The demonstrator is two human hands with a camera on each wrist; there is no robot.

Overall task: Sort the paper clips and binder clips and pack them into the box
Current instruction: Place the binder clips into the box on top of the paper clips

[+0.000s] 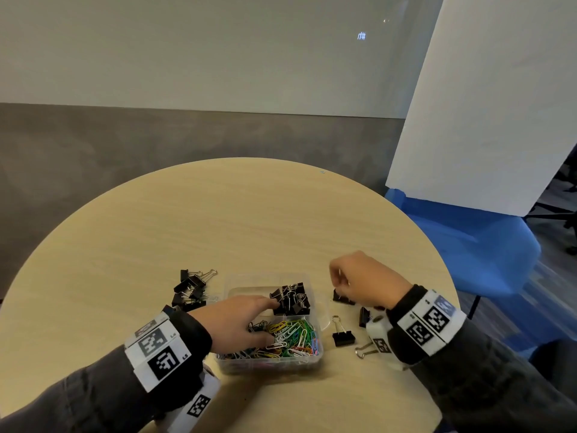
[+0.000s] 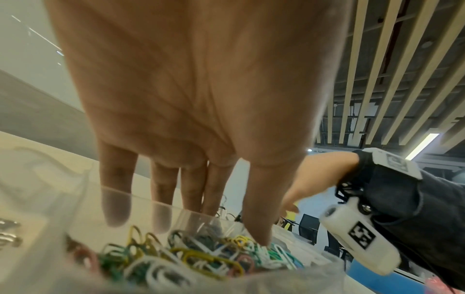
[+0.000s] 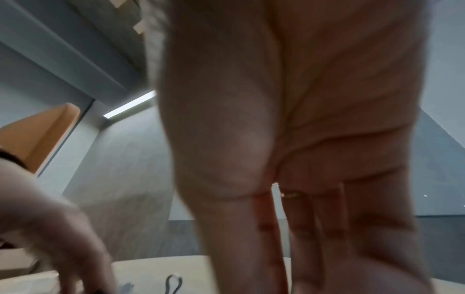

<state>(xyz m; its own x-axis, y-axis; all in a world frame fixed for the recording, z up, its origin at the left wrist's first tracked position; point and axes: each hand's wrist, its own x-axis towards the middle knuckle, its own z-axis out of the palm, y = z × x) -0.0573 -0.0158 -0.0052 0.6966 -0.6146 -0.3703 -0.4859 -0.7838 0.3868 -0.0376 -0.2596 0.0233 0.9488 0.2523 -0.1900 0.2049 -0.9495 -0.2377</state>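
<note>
Clear plastic box (image 1: 317,359) sits on the round pale-wood counter (image 1: 187,220), near its 6 o'clock edge. Two sections visible: the near one is packed with coloured paper clips (image 1: 295,337), yellow, green, white, blue and pink, tangled; the far right one holds a pile of black binder clips (image 1: 292,300) with silver wire handles. Far left section looks nearly bare.

Left hand (image 1: 239,323) is over the box, fingers straight and spread, released grip; the forefinger tip reaches the boxed binder clips and the thumb rests on the paper clips. Left wrist view shows the same: open palm, fingers (image 2: 115,199) extended down behind the clear wall, thumb tip on the paper clips (image 2: 201,258).

Right hand (image 1: 365,281) is at 3 o'clock of the box, raised off the counter, fingers curled in a pinch on a thin silver wire handle; a black binder clip (image 1: 342,297) shows right below the fingers. Right wrist view is blurred, so the grip can't be confirmed there.

Loose black binder clips: a cluster (image 1: 190,290) at 9 to 10 o'clock of the box, and a few more (image 1: 343,337) at 3 to 4 o'clock, by the right wrist.

Blue chair (image 1: 487,254) stands beyond the counter at 2 o'clock, beside a white panel (image 1: 487,104).
</note>
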